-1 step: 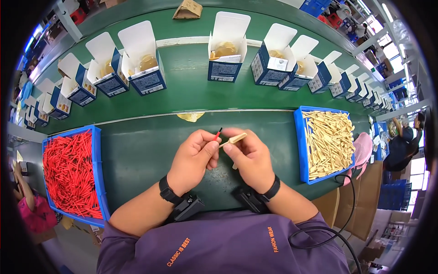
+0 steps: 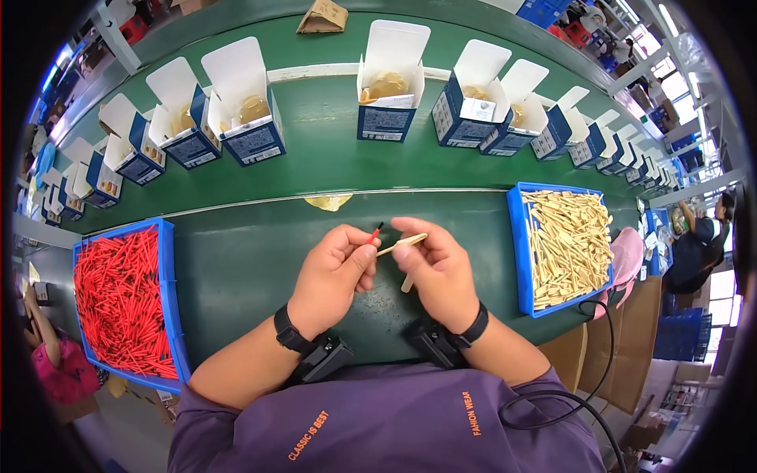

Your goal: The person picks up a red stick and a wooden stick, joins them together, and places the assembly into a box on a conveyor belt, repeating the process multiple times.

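Between the thumb and fingers of my left hand (image 2: 327, 268) is a slim red stick (image 2: 374, 236) with a black tip, pointing up and right. My right hand (image 2: 440, 272) grips a pale tan flat-ended stick (image 2: 410, 241) between thumb and fingers, its thin end reaching toward the left fingertips. Another pale tan end (image 2: 407, 284) pokes out below the right thumb; whether it is a separate stick I cannot tell. The hands are close together above the green table, and the fingers partly hide both pieces.
A blue tray (image 2: 167, 272) of red sticks stands at left, another blue tray (image 2: 520, 252) of tan sticks at right. Open blue-and-white boxes (image 2: 384, 122) line the far side. A yellowish scrap (image 2: 329, 202) lies ahead; a black cable (image 2: 611, 355) loops at my right.
My right fingers have lifted and spread slightly, and the tan stick has turned a little between them. My left hand and the red stick have hardly moved.
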Demonstrator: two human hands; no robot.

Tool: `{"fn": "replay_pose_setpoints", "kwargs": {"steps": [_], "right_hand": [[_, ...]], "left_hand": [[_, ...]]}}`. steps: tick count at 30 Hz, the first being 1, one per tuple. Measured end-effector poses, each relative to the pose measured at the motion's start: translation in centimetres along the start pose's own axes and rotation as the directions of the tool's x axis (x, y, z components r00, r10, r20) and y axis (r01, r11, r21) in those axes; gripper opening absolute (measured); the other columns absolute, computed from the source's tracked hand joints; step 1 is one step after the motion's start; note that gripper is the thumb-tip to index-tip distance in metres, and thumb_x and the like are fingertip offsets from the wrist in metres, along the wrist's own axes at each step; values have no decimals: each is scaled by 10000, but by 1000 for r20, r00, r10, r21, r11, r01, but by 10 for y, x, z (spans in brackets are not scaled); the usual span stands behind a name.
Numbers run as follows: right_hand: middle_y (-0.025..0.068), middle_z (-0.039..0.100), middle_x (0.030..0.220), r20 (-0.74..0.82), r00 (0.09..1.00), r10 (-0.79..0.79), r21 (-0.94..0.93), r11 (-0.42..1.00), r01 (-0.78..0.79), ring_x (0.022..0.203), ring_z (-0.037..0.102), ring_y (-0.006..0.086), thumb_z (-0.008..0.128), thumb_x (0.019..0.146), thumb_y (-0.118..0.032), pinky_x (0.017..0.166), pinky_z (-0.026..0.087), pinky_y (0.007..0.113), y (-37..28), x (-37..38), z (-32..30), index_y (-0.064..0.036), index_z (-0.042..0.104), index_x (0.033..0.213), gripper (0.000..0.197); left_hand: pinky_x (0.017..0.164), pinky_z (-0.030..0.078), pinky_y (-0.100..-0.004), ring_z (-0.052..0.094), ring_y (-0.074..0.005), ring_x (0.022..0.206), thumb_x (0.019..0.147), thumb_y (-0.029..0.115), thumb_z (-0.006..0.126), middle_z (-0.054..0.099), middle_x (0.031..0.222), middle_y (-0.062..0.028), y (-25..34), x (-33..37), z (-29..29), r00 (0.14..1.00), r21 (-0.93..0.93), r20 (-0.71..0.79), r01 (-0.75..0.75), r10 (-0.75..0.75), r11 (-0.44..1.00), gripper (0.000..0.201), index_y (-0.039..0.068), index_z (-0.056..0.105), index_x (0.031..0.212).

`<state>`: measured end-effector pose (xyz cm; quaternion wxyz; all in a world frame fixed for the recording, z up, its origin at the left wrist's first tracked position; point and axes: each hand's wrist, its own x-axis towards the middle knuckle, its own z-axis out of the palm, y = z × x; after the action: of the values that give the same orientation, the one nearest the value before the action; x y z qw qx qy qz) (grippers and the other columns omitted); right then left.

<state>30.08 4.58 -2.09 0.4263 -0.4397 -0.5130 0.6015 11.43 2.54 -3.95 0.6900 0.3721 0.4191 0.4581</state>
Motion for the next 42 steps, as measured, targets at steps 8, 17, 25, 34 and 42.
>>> {"fn": "replay_pose_setpoints", "kwargs": {"steps": [8,17,25,34,42], "right_hand": [[27,654,843,61,970,-235,-273,931,242,712,586,79,654,969,-174,638,485,245,4,15,-29,-25,732,1045,185],[34,695,863,-327,884,-335,-375,904,204,747,636,94,669,942,-130,683,525,260,-94,39,-178,11,710,971,150],[150,720,853,-382,664,-643,-917,356,-182,819,691,287,647,909,-284,757,540,385,-141,127,-333,-64,746,974,250],[171,715,811,-242,914,-327,-962,204,-182,805,688,342,668,840,-230,762,543,410,-149,180,-345,-67,753,885,190],[182,716,859,-136,943,-302,-989,90,-114,826,692,341,654,810,-150,770,542,407,-139,187,-340,-60,753,912,168]], "left_hand": [[574,477,-225,609,-93,666,1037,178,533,678,875,-45,6,14,28,996,231,55,51,-65,972,216,18,642,1132],[603,519,-230,637,-130,689,1039,187,511,695,963,-117,4,32,47,999,169,-38,20,-14,985,284,-28,610,1197],[606,541,-245,645,-140,706,1039,181,503,675,955,-118,8,41,66,998,137,-48,33,-26,990,288,-20,577,1232],[594,546,-251,646,-142,693,1033,155,507,665,930,-111,17,44,69,995,60,-53,82,-79,995,255,-11,580,1213],[594,544,-248,644,-137,696,1025,138,514,663,925,-106,20,55,62,997,99,-34,65,-62,993,244,-9,580,1208]]}}
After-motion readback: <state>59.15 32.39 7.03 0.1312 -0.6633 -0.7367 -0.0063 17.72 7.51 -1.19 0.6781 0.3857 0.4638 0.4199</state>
